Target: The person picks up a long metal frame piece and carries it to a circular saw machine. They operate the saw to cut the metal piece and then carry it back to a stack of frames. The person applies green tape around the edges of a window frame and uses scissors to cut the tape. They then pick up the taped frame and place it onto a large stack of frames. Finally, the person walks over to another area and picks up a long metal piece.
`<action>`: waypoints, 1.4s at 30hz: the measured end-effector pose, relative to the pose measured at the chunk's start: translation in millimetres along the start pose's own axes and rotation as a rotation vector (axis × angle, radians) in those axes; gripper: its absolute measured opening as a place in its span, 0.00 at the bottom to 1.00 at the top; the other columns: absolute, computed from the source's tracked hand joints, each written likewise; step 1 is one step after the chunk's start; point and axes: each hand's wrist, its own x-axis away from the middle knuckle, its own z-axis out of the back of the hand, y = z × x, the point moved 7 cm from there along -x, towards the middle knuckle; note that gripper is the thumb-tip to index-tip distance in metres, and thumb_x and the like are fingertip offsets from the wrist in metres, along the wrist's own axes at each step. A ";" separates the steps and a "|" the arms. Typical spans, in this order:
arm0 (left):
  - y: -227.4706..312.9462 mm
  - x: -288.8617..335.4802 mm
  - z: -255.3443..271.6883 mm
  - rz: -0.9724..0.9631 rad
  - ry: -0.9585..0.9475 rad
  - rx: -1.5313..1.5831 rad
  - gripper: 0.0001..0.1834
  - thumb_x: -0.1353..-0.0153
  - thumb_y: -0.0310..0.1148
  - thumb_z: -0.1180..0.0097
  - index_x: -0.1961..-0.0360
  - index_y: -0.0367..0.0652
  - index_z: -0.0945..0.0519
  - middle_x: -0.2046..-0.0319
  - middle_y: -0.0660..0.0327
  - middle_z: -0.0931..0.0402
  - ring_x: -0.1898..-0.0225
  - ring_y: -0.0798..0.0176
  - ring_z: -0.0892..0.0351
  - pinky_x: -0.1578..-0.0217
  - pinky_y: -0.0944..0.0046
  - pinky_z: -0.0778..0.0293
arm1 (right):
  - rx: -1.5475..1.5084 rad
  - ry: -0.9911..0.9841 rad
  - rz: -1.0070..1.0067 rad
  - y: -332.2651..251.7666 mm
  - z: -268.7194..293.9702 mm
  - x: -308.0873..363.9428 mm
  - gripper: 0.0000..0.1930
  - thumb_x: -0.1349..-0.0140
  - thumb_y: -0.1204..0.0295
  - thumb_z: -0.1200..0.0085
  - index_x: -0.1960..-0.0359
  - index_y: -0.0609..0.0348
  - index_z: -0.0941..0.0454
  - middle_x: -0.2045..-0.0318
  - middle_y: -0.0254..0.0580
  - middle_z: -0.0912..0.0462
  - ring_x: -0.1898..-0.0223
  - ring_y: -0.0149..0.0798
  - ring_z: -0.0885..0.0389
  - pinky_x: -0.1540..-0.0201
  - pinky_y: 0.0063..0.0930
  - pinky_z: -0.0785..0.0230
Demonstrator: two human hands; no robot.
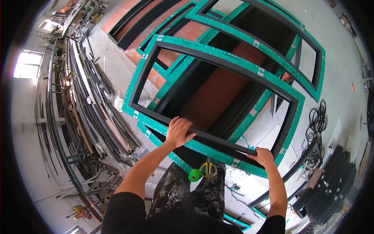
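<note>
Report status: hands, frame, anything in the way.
Left hand on near side of green-and-black frame, right hand farther along it. Second frame close beyond. No obstruction visible between hands.

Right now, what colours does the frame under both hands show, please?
The frame is green with a black inner edge, as the head view shows.

Workshop, long piled bars (92, 99), green-edged frames (218, 53)
</note>
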 end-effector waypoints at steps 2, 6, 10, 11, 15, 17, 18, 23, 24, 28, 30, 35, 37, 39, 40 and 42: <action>-2.6 5.0 1.9 0.025 0.011 -0.018 0.30 0.44 0.55 0.42 0.50 0.41 0.22 0.52 0.55 0.23 0.44 0.51 0.27 0.35 0.46 0.41 | -0.019 0.049 -0.041 -3.5 16.7 -3.4 0.28 0.51 0.44 0.34 0.72 0.59 0.24 0.76 0.52 0.19 0.70 0.53 0.17 0.66 0.47 0.26; 0.3 6.5 8.1 0.040 0.107 -0.093 0.39 0.47 0.55 0.40 0.41 0.38 0.30 0.41 0.53 0.29 0.36 0.48 0.34 0.31 0.43 0.47 | 0.174 0.715 0.153 -14.8 82.3 3.4 0.22 0.63 0.61 0.27 0.70 0.52 0.27 0.75 0.38 0.24 0.70 0.45 0.23 0.67 0.40 0.30; 7.6 -5.1 28.6 0.036 0.245 -0.215 0.37 0.50 0.47 0.34 0.41 0.40 0.29 0.42 0.55 0.28 0.36 0.50 0.33 0.31 0.43 0.47 | 0.262 0.802 0.255 -14.2 138.2 20.1 0.23 0.66 0.61 0.27 0.68 0.51 0.26 0.74 0.36 0.23 0.69 0.45 0.23 0.65 0.41 0.30; 6.2 -9.7 32.7 0.106 0.195 -0.212 0.35 0.52 0.43 0.32 0.43 0.42 0.27 0.45 0.58 0.27 0.38 0.52 0.31 0.31 0.44 0.45 | 0.276 0.807 0.239 -6.2 148.6 29.8 0.24 0.65 0.61 0.28 0.66 0.53 0.25 0.73 0.39 0.23 0.68 0.47 0.23 0.65 0.42 0.31; 54.9 -38.1 78.8 0.041 0.148 -0.109 0.31 0.57 0.43 0.30 0.50 0.48 0.23 0.54 0.60 0.25 0.46 0.52 0.27 0.41 0.50 0.33 | 0.257 0.955 0.243 56.2 174.6 78.3 0.24 0.64 0.63 0.28 0.64 0.53 0.25 0.69 0.40 0.22 0.66 0.50 0.24 0.63 0.44 0.32; 92.5 -22.0 127.0 0.009 0.166 -0.087 0.27 0.58 0.44 0.30 0.55 0.48 0.23 0.61 0.61 0.26 0.52 0.54 0.25 0.49 0.52 0.30 | 0.228 0.888 0.245 66.6 164.5 90.5 0.24 0.63 0.64 0.29 0.63 0.55 0.25 0.68 0.44 0.23 0.64 0.53 0.24 0.61 0.46 0.33; 104.6 4.6 144.4 0.039 0.157 -0.105 0.25 0.59 0.44 0.30 0.59 0.48 0.22 0.64 0.61 0.27 0.56 0.55 0.25 0.53 0.53 0.29 | 0.200 0.820 0.256 52.1 159.2 95.4 0.23 0.61 0.65 0.30 0.64 0.57 0.25 0.69 0.45 0.24 0.63 0.54 0.25 0.60 0.47 0.34; 149.0 157.7 129.8 0.210 0.160 -0.043 0.20 0.59 0.45 0.33 0.68 0.49 0.25 0.69 0.63 0.29 0.62 0.58 0.26 0.61 0.58 0.30 | 0.155 0.658 0.611 -106.9 105.7 125.9 0.24 0.61 0.61 0.28 0.64 0.58 0.25 0.70 0.48 0.25 0.65 0.56 0.25 0.62 0.48 0.35; 160.8 192.3 124.7 0.291 0.168 -0.043 0.19 0.58 0.46 0.34 0.68 0.49 0.25 0.69 0.63 0.28 0.62 0.58 0.26 0.61 0.58 0.30 | 0.156 0.573 0.684 -149.4 87.8 131.6 0.24 0.61 0.60 0.28 0.65 0.58 0.24 0.70 0.48 0.25 0.65 0.56 0.25 0.63 0.49 0.35; 196.7 406.7 110.6 0.820 0.100 0.133 0.22 0.47 0.53 0.37 0.65 0.45 0.23 0.67 0.60 0.26 0.58 0.55 0.24 0.58 0.56 0.29 | 0.208 0.237 1.109 -354.9 1.4 193.2 0.20 0.65 0.62 0.26 0.72 0.55 0.23 0.71 0.44 0.24 0.65 0.53 0.24 0.63 0.47 0.32; 220.9 522.3 109.6 1.089 0.189 0.247 0.24 0.43 0.55 0.39 0.64 0.43 0.22 0.66 0.56 0.24 0.57 0.51 0.23 0.56 0.53 0.28 | 0.268 0.159 1.352 -443.2 -46.9 245.8 0.18 0.67 0.66 0.27 0.73 0.52 0.22 0.72 0.39 0.24 0.65 0.48 0.22 0.62 0.44 0.30; 291.0 756.1 129.4 1.423 0.494 0.272 0.21 0.43 0.52 0.38 0.66 0.43 0.22 0.69 0.53 0.24 0.61 0.46 0.22 0.59 0.48 0.27 | 0.375 -0.010 1.830 -620.2 -185.0 409.9 0.20 0.69 0.65 0.26 0.72 0.49 0.23 0.73 0.36 0.25 0.66 0.44 0.22 0.63 0.41 0.29; 320.6 834.1 142.6 1.576 0.608 0.210 0.21 0.45 0.52 0.37 0.67 0.44 0.22 0.70 0.56 0.23 0.61 0.48 0.21 0.61 0.48 0.27 | 0.403 -0.048 1.997 -674.3 -232.0 479.8 0.21 0.70 0.64 0.26 0.73 0.49 0.24 0.74 0.34 0.25 0.67 0.42 0.22 0.64 0.39 0.29; 347.2 895.4 152.7 1.702 0.666 0.106 0.21 0.45 0.52 0.36 0.65 0.46 0.20 0.70 0.58 0.23 0.62 0.51 0.21 0.62 0.51 0.27 | 0.414 -0.068 2.106 -713.5 -276.3 538.2 0.21 0.69 0.63 0.27 0.72 0.49 0.24 0.74 0.33 0.26 0.67 0.40 0.22 0.65 0.36 0.30; 350.7 920.1 151.6 1.754 0.657 0.178 0.23 0.45 0.52 0.36 0.60 0.44 0.20 0.68 0.56 0.22 0.61 0.49 0.21 0.60 0.52 0.27 | 0.423 -0.060 2.118 -732.5 -293.4 558.0 0.21 0.69 0.63 0.27 0.72 0.49 0.24 0.74 0.33 0.26 0.67 0.40 0.22 0.65 0.36 0.30; 361.2 960.0 148.1 1.775 0.768 0.263 0.23 0.44 0.52 0.36 0.58 0.44 0.20 0.68 0.55 0.21 0.61 0.48 0.20 0.60 0.52 0.26 | 0.427 -0.181 2.237 -758.0 -322.4 602.0 0.21 0.69 0.62 0.27 0.72 0.49 0.24 0.74 0.33 0.26 0.67 0.40 0.22 0.66 0.35 0.30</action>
